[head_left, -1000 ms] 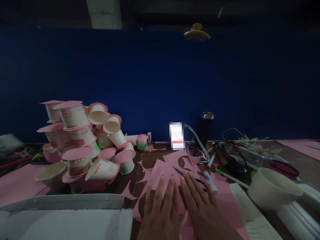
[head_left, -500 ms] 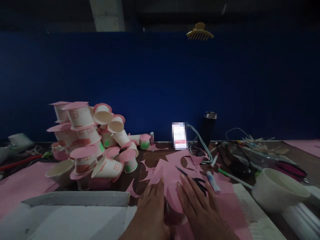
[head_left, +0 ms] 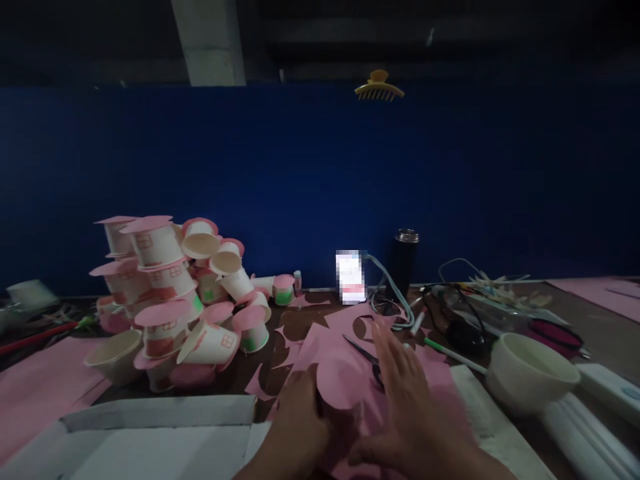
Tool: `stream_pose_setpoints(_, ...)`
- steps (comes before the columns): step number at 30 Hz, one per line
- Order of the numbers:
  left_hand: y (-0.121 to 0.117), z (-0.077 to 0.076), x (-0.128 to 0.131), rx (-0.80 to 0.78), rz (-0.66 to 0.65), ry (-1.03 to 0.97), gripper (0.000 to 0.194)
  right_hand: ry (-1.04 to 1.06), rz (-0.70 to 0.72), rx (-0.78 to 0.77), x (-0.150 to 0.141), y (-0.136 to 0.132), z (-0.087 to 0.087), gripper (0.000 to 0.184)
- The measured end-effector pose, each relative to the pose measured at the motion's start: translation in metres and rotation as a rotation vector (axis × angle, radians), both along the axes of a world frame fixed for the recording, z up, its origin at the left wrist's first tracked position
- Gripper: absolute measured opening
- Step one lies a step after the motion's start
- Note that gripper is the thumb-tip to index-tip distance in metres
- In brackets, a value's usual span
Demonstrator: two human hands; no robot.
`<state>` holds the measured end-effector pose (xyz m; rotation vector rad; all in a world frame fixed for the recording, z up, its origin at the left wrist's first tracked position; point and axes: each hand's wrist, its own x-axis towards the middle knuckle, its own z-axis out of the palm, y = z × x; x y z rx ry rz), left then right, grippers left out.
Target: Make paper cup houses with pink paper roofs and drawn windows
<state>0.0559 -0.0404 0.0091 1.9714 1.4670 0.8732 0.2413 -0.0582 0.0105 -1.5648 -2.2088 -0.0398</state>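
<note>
My left hand [head_left: 299, 421] is closed at the left edge of a round pink paper disc [head_left: 341, 379], which tilts up above the pile of pink sheets. Curled fingers hide the exact grip. My right hand [head_left: 413, 400] is open, its fingers stretched forward and the thumb apart, to the right of the disc. Between the hands and the far side lie dark-handled scissors [head_left: 363, 350], partly covered by the right fingers. Under everything are cut pink paper sheets [head_left: 315, 343] with round holes and scraps.
Stacked paper cups [head_left: 159, 247] with pink disc roofs stand at the left, behind a white box [head_left: 150, 440]. At the back are a lit phone [head_left: 351, 277] and a dark bottle [head_left: 404, 267]. A white bowl-like cup [head_left: 530, 380] and a green-tipped stick [head_left: 455, 355] are at the right.
My left hand has curled from lying flat to closed beside the disc, which now tilts up. My right hand has lifted off the paper with the thumb spread. The view has shifted slightly.
</note>
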Motion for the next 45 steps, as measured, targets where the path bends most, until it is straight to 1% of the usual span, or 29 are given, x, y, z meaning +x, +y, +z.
stream_pose_setpoints(2,0.004,0.000,-0.003,0.181,0.022,0.041,0.025,0.018,-0.011,-0.041,-0.002,0.001,-0.002,0.149)
stream_pose_setpoints(3,0.006,-0.001,-0.006,0.273,0.050,0.060,0.029,0.025,-0.010,-0.053,-0.003,0.001,-0.004,0.149)
stream_pose_setpoints(6,0.010,-0.003,-0.014,0.508,0.134,0.143,0.050,0.050,-0.020,-0.086,-0.006,0.001,-0.005,0.147)
stream_pose_setpoints(8,0.011,-0.004,-0.019,0.609,0.153,0.202,0.062,0.054,-0.026,-0.126,-0.007,0.001,-0.003,0.144)
stream_pose_setpoints(10,0.010,-0.004,-0.024,0.661,0.153,0.245,0.070,0.047,-0.027,-0.159,-0.008,0.000,-0.003,0.138)
stream_pose_setpoints(12,0.010,-0.004,-0.026,0.687,0.157,0.257,0.075,0.046,-0.032,-0.175,-0.007,0.002,-0.006,0.136)
stream_pose_setpoints(15,0.011,-0.005,-0.027,0.706,0.158,0.238,0.079,0.092,-0.028,-0.164,-0.006,0.006,-0.016,0.143)
stream_pose_setpoints(17,0.012,-0.008,-0.026,0.705,0.143,0.216,0.080,0.153,-0.001,-0.090,-0.006,0.007,-0.019,0.146)
stream_pose_setpoints(18,0.014,-0.010,-0.025,0.702,0.128,0.206,0.078,0.185,0.022,-0.029,-0.005,0.007,-0.019,0.143)
stream_pose_setpoints(20,0.016,-0.013,-0.024,0.697,0.112,0.195,0.073,0.238,0.076,0.115,-0.005,0.005,-0.015,0.129)
stream_pose_setpoints(22,0.017,-0.016,-0.022,0.694,0.106,0.191,0.068,0.266,0.126,0.243,-0.005,0.003,-0.007,0.107)
stream_pose_setpoints(24,0.017,-0.018,-0.019,0.699,0.100,0.182,0.064,0.259,0.160,0.329,-0.005,0.000,0.001,0.089)
stream_pose_setpoints(26,0.016,-0.019,-0.016,0.702,0.089,0.173,0.060,0.219,0.184,0.385,-0.006,-0.001,0.005,0.078)
stream_pose_setpoints(27,0.015,-0.019,-0.015,0.702,0.086,0.168,0.057,0.192,0.193,0.404,-0.006,-0.002,0.006,0.077)
stream_pose_setpoints(31,0.012,-0.016,-0.011,0.714,0.080,0.166,0.051,0.119,0.204,0.457,-0.007,0.000,0.004,0.074)
stream_pose_setpoints(34,0.012,-0.015,-0.010,0.711,0.094,0.175,0.047,0.079,0.182,0.479,-0.008,0.003,0.002,0.074)
stream_pose_setpoints(38,0.013,-0.015,-0.010,0.683,0.076,0.191,0.048,0.015,0.156,0.462,-0.009,0.004,0.000,0.075)
stream_pose_setpoints(43,0.013,-0.017,-0.010,0.660,0.067,0.170,0.049,0.027,0.154,0.477,-0.010,0.003,-0.001,0.081)
stream_pose_setpoints(45,0.013,-0.019,-0.010,0.658,0.063,0.179,0.051,0.011,0.159,0.483,-0.011,0.004,-0.001,0.080)
